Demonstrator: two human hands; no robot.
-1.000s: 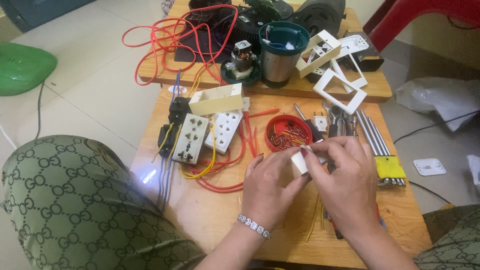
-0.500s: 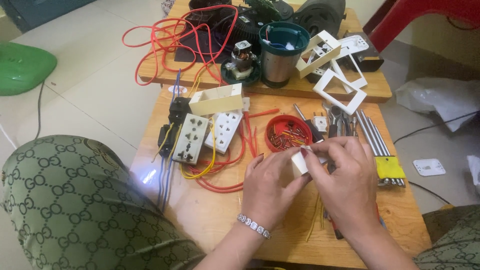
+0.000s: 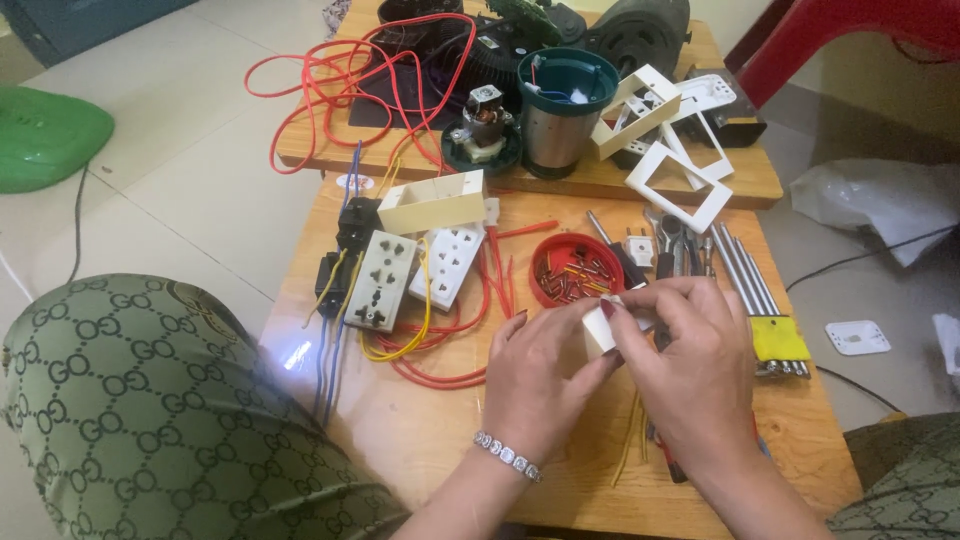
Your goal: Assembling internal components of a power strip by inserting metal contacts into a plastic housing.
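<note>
Pale tiled floor [image 3: 180, 190] around two low wooden tables; the near table [image 3: 420, 430] carries the work, and the far table [image 3: 330, 150] stands just behind it, touching or nearly so.

Both hands meet over the right half of the near table. Left hand [image 3: 540, 375], with a stone bracelet [image 3: 508, 456] at the wrist, is cupped around a small white plastic block [image 3: 598, 335], supporting it from below and from the left. Right hand [image 3: 690, 350] pinches the top edge of the same block between thumb and forefinger. The block is held clear of the tabletop, just in front of a red round lid [image 3: 572, 268] filled with short wire offcuts. Cannot tell what kind of part the block is; most of it is hidden by the fingers.

Left of the hands: two white socket plates [image 3: 415, 265] lying face up side by side, a black socket block [image 3: 345, 250] touching them on the left, and a cream plastic box [image 3: 432, 200] behind them. Loops of red and yellow wire [image 3: 430, 345] run under and around the plates.

Right of the hands: a row of steel rods in a yellow holder [image 3: 775, 338], with pliers and screwdrivers [image 3: 665, 240] beside the lid.

Far table: tangled red wire [image 3: 340, 70], a small motor [image 3: 483, 125], a steel cylinder with a green rim [image 3: 560, 110], and white frames [image 3: 680, 180] leaning at the right.

A knee in green patterned cloth [image 3: 130, 400] fills the lower left.
</note>
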